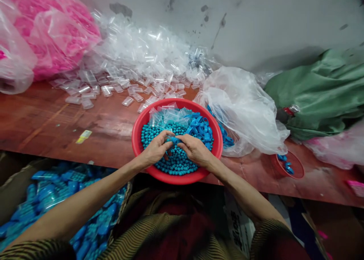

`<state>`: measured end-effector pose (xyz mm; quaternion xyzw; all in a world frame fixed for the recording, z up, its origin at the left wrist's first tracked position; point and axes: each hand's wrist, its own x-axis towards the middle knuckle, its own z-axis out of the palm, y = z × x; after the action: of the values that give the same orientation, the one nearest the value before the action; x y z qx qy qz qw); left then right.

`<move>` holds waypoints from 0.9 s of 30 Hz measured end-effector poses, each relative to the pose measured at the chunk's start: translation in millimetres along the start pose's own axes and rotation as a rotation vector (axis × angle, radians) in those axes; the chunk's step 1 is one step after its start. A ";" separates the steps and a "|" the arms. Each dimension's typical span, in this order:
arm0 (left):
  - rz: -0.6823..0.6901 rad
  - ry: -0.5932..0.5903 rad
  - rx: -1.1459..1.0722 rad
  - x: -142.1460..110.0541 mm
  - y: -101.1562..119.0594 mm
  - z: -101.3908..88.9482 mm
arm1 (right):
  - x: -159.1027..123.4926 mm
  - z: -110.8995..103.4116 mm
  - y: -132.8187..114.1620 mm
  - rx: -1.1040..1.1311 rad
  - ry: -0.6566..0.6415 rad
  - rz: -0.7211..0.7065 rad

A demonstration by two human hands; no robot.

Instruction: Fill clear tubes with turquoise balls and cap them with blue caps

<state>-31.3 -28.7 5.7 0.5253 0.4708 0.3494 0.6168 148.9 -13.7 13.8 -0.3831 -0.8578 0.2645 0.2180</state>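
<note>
While two hands, left (160,148) and right (191,148), pinch one blue piece (174,140) between them, one red basin (137,138) holding countless turquoise beads (179,162) sits directly beneath.

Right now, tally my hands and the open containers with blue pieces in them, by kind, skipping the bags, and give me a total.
Hands: 2, left hand and right hand
Red basin: 1
Red basket: 1
Box: 1
Total: 5

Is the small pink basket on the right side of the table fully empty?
No, the small basket holds a few blue pieces.
</note>
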 end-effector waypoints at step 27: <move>0.078 -0.090 0.064 -2.6 -0.4 4.0 | 3.4 -10.4 1.3 0.741 -0.060 0.378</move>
<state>-28.3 -32.5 5.8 0.5778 0.4328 0.3337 0.6061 153.5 -7.3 21.6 -0.4215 -0.6250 0.6018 0.2637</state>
